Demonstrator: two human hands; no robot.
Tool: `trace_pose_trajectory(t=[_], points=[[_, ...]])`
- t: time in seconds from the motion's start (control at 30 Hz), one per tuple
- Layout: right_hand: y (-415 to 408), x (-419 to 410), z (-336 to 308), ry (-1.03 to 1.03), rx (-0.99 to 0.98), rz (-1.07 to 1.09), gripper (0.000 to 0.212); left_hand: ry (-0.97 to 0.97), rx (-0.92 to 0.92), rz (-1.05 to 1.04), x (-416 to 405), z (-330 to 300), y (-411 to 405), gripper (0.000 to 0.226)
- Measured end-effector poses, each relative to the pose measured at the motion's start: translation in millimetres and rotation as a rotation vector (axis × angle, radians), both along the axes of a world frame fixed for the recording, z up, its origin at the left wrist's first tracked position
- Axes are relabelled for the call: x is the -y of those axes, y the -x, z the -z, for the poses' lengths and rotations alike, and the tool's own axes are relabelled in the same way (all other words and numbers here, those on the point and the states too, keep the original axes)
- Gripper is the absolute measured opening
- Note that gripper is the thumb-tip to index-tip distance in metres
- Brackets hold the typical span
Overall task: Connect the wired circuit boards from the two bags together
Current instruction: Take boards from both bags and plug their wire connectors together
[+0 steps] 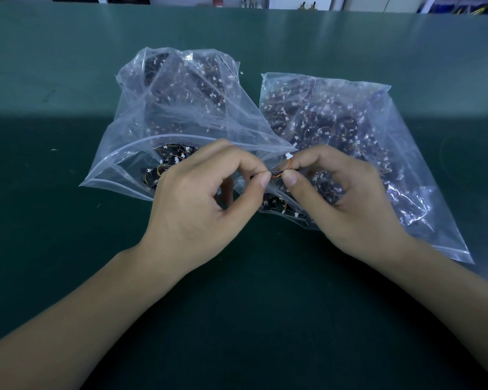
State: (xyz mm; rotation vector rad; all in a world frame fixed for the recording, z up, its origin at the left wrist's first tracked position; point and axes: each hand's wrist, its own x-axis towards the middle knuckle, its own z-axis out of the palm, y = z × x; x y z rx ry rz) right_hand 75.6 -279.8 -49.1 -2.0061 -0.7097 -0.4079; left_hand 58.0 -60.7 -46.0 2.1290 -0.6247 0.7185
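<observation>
forearms come in from 6 o'clock. left hand (200,198) and right hand (347,198) each pinch thumb to forefinger on the wired boards (278,173) at frame centre — likely mating them; white connector (288,156) sticks up. left bag (141,119) at 11, right bag (400,153) at 2, mouths toward the person. green bench mat (68,80); shelving behind.

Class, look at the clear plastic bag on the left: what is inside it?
The left bag holds many small black circuit boards with thin wires and white connectors. Those near its open mouth show plainly; deeper ones blur behind crinkled plastic, and the left hand hides some.
</observation>
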Motion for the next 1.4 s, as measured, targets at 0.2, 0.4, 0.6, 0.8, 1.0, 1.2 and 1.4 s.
trace_pose_trajectory(t=[0.2, 0.4, 0.6, 0.8, 1.0, 1.2, 1.4], points=[[0.8, -0.6, -1.4, -0.017, -0.011, -0.013, 0.012, -0.008, 0.016, -0.009, -0.9, 0.4, -0.2, 0.012], [-0.6, 1.0, -2.0, -0.005, 0.007, -0.009, 0.013, -0.015, 0.021, -0.02, -2.7, 2.3, -2.2, 0.01], [-3.4, 0.9, 3.0, 0.173, 0.087, 0.004, 0.041, -0.001, 0.058, -0.041, -7.3, 1.7, -5.4, 0.008], [-7.2, 5.6, 4.1, 0.06, 0.059, 0.057, 0.038, -0.003, 0.103, 0.071, -10.3, -4.4, -2.5, 0.002], [-4.5, 5.2, 3.1, -0.01, 0.067, 0.054, 0.039, -0.193, 0.022, 0.048, -11.1, 1.3, -6.2, 0.01], [-4.7, 4.3, 3.8, 0.008, 0.098, 0.015, 0.032, -0.442, 0.205, -0.19, -1.3, -0.5, -6.8, 0.016], [-3.8, 3.4, 3.0, 0.037, 0.115, 0.004, 0.03, -0.599, 0.168, -0.143, 3.6, 0.9, -5.6, 0.029]])
